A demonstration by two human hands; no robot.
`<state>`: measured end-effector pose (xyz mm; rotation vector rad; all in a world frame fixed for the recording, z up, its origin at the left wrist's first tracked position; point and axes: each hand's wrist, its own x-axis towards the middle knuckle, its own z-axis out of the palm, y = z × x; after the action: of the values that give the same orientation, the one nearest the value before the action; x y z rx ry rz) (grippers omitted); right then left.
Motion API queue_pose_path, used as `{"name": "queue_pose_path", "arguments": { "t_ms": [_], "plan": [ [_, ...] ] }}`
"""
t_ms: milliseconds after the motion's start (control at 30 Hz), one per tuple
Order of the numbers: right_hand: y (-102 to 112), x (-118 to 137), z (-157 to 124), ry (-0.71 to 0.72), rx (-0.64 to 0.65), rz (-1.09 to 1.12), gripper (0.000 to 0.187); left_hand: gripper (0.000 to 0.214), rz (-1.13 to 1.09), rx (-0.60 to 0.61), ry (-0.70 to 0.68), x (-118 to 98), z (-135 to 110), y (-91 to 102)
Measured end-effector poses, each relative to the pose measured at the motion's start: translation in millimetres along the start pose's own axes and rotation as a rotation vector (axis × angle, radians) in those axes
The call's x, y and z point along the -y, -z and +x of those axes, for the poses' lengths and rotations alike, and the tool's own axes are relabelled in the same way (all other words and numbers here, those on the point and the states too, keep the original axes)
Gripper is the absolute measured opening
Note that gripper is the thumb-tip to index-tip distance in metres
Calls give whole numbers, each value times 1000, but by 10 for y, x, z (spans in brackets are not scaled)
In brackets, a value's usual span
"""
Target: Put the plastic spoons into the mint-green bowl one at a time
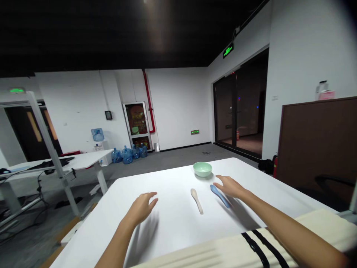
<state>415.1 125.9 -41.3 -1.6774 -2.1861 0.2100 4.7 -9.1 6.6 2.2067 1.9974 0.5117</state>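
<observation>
Head view: white table (173, 219), lower ctr. R hand (229, 187), right of ctr, fingers loosely spread just by a blue spoon (221, 197); can't tell if touching. L hand (140, 207), lower left of ctr, fingers apart, nothing held. Beige spoon (197, 201) btwn hands; green bowl (202, 169) above it, nr far edge. Blue spoon looks light, stiff, prob. smooth; best pinched mid-handle.

Head-worn camera looks forward and down over the near white table (173, 227)
</observation>
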Motion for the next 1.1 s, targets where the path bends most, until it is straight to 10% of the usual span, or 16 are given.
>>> {"name": "queue_pose_path", "arguments": {
  "t_ms": [733, 1100],
  "plan": [
    [-40, -55, 17, 9, -6, -7, 63, 54, -6, -2, -5, 2, -8, -11],
    [132, 398, 164, 45, 37, -78, 43, 55, -28, -14, -2, 29, -5, -23]
  ]
}}
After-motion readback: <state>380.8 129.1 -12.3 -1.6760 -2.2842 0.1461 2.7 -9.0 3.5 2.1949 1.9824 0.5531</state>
